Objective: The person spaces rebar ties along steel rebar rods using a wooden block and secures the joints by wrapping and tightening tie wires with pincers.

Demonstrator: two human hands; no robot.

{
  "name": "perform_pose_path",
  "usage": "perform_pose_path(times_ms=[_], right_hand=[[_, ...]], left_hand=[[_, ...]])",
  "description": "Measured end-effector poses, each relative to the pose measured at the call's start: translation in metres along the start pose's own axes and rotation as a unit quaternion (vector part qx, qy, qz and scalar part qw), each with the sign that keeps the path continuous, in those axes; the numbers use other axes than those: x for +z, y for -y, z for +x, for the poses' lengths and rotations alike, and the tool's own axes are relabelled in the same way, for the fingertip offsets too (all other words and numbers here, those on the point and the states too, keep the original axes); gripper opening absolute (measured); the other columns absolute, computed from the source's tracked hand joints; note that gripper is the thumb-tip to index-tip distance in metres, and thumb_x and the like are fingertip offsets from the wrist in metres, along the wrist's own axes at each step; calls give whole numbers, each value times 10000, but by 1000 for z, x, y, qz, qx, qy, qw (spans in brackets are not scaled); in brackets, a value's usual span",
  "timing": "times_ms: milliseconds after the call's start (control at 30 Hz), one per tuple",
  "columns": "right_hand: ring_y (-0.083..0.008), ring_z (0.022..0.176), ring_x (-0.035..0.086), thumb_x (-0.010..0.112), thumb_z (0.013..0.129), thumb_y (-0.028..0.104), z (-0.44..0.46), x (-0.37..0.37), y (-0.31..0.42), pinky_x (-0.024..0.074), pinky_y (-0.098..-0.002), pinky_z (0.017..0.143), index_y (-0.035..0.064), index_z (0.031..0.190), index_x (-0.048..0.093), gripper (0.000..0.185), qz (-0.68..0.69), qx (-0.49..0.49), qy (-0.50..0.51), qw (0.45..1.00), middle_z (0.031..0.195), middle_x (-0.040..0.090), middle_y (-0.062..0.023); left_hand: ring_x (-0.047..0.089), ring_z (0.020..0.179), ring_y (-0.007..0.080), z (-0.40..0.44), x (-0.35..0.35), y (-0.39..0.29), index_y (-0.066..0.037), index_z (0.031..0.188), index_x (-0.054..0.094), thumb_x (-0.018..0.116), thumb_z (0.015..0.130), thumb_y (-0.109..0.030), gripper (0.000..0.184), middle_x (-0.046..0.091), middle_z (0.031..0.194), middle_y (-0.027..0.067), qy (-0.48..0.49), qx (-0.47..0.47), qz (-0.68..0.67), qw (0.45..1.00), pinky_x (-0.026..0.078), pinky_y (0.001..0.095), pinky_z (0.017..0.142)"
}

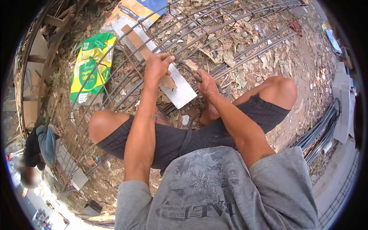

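Beside the left grip [157, 66], curled together, a tool [189, 69] juts from the clamped right grip [208, 84]

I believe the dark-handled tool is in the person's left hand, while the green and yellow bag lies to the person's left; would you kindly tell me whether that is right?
Not quite: the tool is in the right hand, not the left hand, as the head view shows. The bag does lie to the person's left.
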State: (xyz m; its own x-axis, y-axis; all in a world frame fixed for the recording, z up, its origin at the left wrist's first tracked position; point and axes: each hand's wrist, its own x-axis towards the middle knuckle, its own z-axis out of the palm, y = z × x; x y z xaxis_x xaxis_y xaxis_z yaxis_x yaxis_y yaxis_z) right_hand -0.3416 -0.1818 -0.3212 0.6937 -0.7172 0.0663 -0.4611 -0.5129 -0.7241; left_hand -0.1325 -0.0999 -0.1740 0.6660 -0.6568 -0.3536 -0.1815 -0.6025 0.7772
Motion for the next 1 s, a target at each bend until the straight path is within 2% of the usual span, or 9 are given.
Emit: perform_pose_path(times_ms=[333, 500, 600, 633, 733, 833, 867, 900, 1000], right_hand=[[-484, 870, 662, 667, 984, 223, -4, -25, 20, 508, -567, 729, 64, 1071, 611, 190, -18, 4, 25, 1000, 964, 677, -224], [-493, 909, 697, 702, 959, 252, -20, -61, 68, 537, -557, 759, 14, 1271, 582, 410, -33, 88, 81, 992, 968, 721, -297], [-370, 823, 747, 763, 916, 246, -14, -85, 75, 557, -486, 699, -33, 1311, 547, 529, 0, 82, 163, 983, 866, 735, -246], [-202, 741, 728, 821, 870, 248, -6, -92, 75, 553, -391, 632, -66, 1303, 530, 609, 189, 208, 325, 903, 805, 723, -158], [-99, 707, 673, 827, 865, 256, -3, -95, 73, 537, -314, 601, -66, 1308, 522, 627, 499, 336, 419, 681, 780, 697, -101], [-281, 699, 698, 746, 881, 252, -5, -110, 94, 559, -441, 627, -31, 1292, 544, 538, 121, 186, 272, 936, 841, 681, -154], [-318, 699, 696, 726, 885, 248, -7, -116, 102, 561, -472, 632, -20, 1285, 554, 512, -41, 110, 192, 974, 863, 673, -165], [-415, 730, 692, 700, 898, 279, -16, -111, 89, 553, -530, 658, -19, 1247, 572, 477, -89, 27, 103, 990, 916, 689, -210], [-420, 698, 691, 718, 912, 341, -23, -113, 87, 556, -500, 652, -22, 1210, 584, 488, -247, -90, -46, 964, 864, 705, -201]], left_hand=[[684, 537, 190, -6, 2, -3, -24, 1207, 766, 737, 934, -308, 395, 772, 864, 153, -15, 19, 34, 999, 553, 352, 643], [688, 536, 192, -4, 3, -1, -22, 1190, 771, 734, 936, -296, 375, 758, 821, 148, -18, 21, 27, 999, 556, 356, 647], [684, 528, 197, -4, 4, 0, -27, 1171, 778, 729, 940, -269, 338, 725, 711, 139, -25, 28, 23, 999, 552, 360, 641], [682, 525, 197, -4, 4, -1, -28, 1170, 779, 728, 941, -270, 337, 721, 703, 140, -24, 29, 27, 999, 550, 360, 639], [677, 519, 197, -8, 3, -2, -34, 1168, 780, 728, 941, -281, 339, 704, 670, 146, -21, 29, 32, 999, 544, 366, 637], [660, 506, 193, -3, 4, 3, -14, 1182, 771, 739, 931, -296, 379, 745, 774, 161, -18, 35, 24, 999, 547, 362, 628], [653, 500, 191, -3, 3, 2, -3, 1189, 766, 744, 925, -301, 398, 769, 833, 167, -17, 36, 22, 999, 549, 359, 623], [645, 491, 191, -5, 3, 2, -1, 1185, 766, 746, 927, -285, 385, 748, 763, 164, -21, 37, 26, 999, 543, 361, 619], [639, 485, 188, -2, 8, 9, 9, 1181, 764, 742, 932, -267, 372, 721, 704, 161, -36, 50, 7, 998, 539, 365, 616]])
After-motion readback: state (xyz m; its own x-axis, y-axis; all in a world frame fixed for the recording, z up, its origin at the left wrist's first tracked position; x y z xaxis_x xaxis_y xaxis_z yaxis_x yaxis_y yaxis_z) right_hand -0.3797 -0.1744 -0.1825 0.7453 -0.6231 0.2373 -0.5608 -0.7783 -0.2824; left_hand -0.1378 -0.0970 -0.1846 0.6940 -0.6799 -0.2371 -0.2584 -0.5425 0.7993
